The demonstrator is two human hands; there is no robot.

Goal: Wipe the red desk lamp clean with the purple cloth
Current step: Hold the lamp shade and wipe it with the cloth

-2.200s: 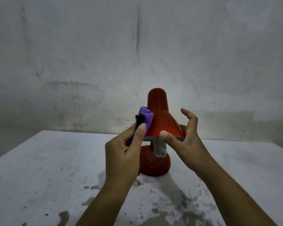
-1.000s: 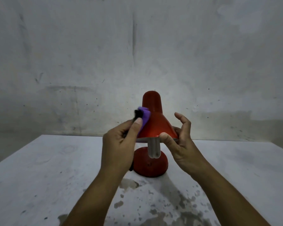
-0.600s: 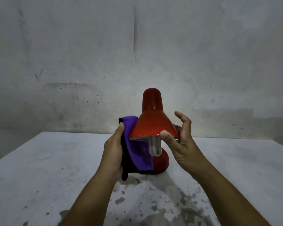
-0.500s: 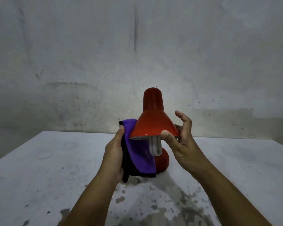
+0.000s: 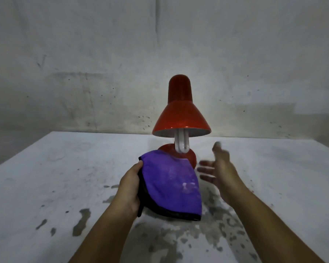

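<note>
My right hand (image 5: 217, 168) has let go of the red desk lamp (image 5: 180, 118), fingers spread, seemingly blurred; left hand (image 5: 130, 186) grips the purple cloth (image 5: 171, 185), lowered, wiping paused.

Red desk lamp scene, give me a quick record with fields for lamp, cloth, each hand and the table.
lamp: red desk lamp upright on the table, untouched by either hand
bulb: white bulb hanging below the shade
cloth: purple cloth with a black edge, spread open before the lamp base
left hand: grips the cloth's left edge
right hand: open, blurred, holds nothing
table: white table, stained
</note>
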